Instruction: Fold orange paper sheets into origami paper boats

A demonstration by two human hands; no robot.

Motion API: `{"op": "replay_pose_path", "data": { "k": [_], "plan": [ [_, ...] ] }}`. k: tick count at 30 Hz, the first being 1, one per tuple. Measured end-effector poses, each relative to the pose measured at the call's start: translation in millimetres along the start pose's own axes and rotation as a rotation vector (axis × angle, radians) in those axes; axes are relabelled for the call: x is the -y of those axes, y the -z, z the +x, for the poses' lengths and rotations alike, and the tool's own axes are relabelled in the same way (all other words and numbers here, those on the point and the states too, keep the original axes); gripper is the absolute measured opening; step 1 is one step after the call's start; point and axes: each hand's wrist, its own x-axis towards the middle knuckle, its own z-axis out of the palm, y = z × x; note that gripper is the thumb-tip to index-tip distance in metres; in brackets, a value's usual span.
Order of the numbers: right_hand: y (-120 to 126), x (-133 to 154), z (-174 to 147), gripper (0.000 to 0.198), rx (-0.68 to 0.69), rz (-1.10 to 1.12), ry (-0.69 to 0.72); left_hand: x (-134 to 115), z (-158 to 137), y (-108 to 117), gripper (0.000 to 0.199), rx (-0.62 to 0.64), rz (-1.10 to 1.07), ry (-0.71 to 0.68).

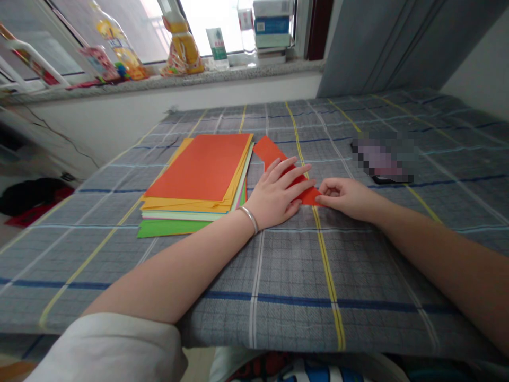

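A folded piece of orange-red paper (267, 149) lies on the checked cloth, partly covered by my left hand (280, 191). That hand rests flat across it, fingers spread, with a silver bangle on the wrist. My right hand (338, 197) pinches the paper's pointed right corner between thumb and curled fingers. Just left of my hands sits a stack of coloured paper (202, 167), orange-red on top, with yellow, pale and green sheets showing at its edges. The middle of the folded piece is hidden under my left hand.
A grey checked cloth (294, 270) covers the table. A phone-like object (384, 159), blurred out, lies at the right. Behind, bottles (185, 48), a tube (217, 46) and boxes (272, 26) stand on the windowsill (238, 73). A grey curtain (374, 48) hangs at the back right.
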Motion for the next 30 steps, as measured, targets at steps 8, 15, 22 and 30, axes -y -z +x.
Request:
{"op": "replay_pose_path", "data": {
  "k": [8,15,22,30],
  "plan": [
    [17,-12,6,0.007,-0.393,-0.294,0.114,2,1,-2,0.006,-0.067,-0.177,0.332],
    [22,-25,12,0.004,-0.423,-0.317,0.204,21,-4,-16,0.038,-0.231,-0.343,0.589],
    [17,-19,10,0.017,-0.294,-0.329,0.22,12,-1,-6,0.042,0.074,-0.163,-0.177],
    [11,-25,13,0.047,-0.035,-0.366,0.401,4,1,4,0.053,0.288,-0.139,-0.294]
  ]
}}
